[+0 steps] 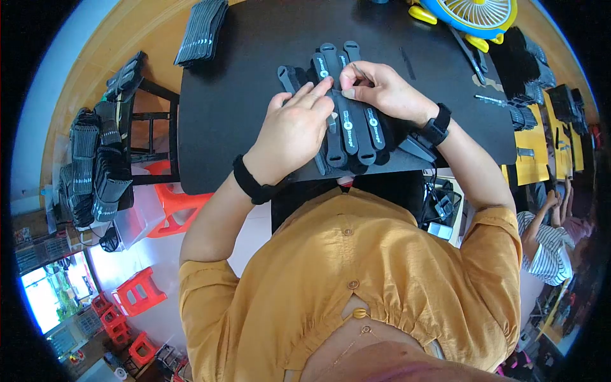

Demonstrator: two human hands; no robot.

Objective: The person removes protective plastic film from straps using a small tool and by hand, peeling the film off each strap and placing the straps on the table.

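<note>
Several dark grey straps with slotted ends and white "Storage" print lie side by side near the table's front edge; one printed strap [349, 130] sits between my hands. My left hand [296, 124] rests over the straps on the left, its fingers stretched out and the fingertips against the strap at the middle. My right hand [385, 92] is at the upper part of the row, thumb and forefinger pinched together close to a strap's end. What lies in that pinch is too small to make out. Another printed strap [374, 129] lies just below my right hand.
A stack of straps [202, 32] stands at the table's far left corner. At the back right is a blue and yellow fan [474, 16]. More strap bundles [86, 149] hang at the left. Red stools [140, 291] stand on the floor. Another person [547, 245] sits at the right.
</note>
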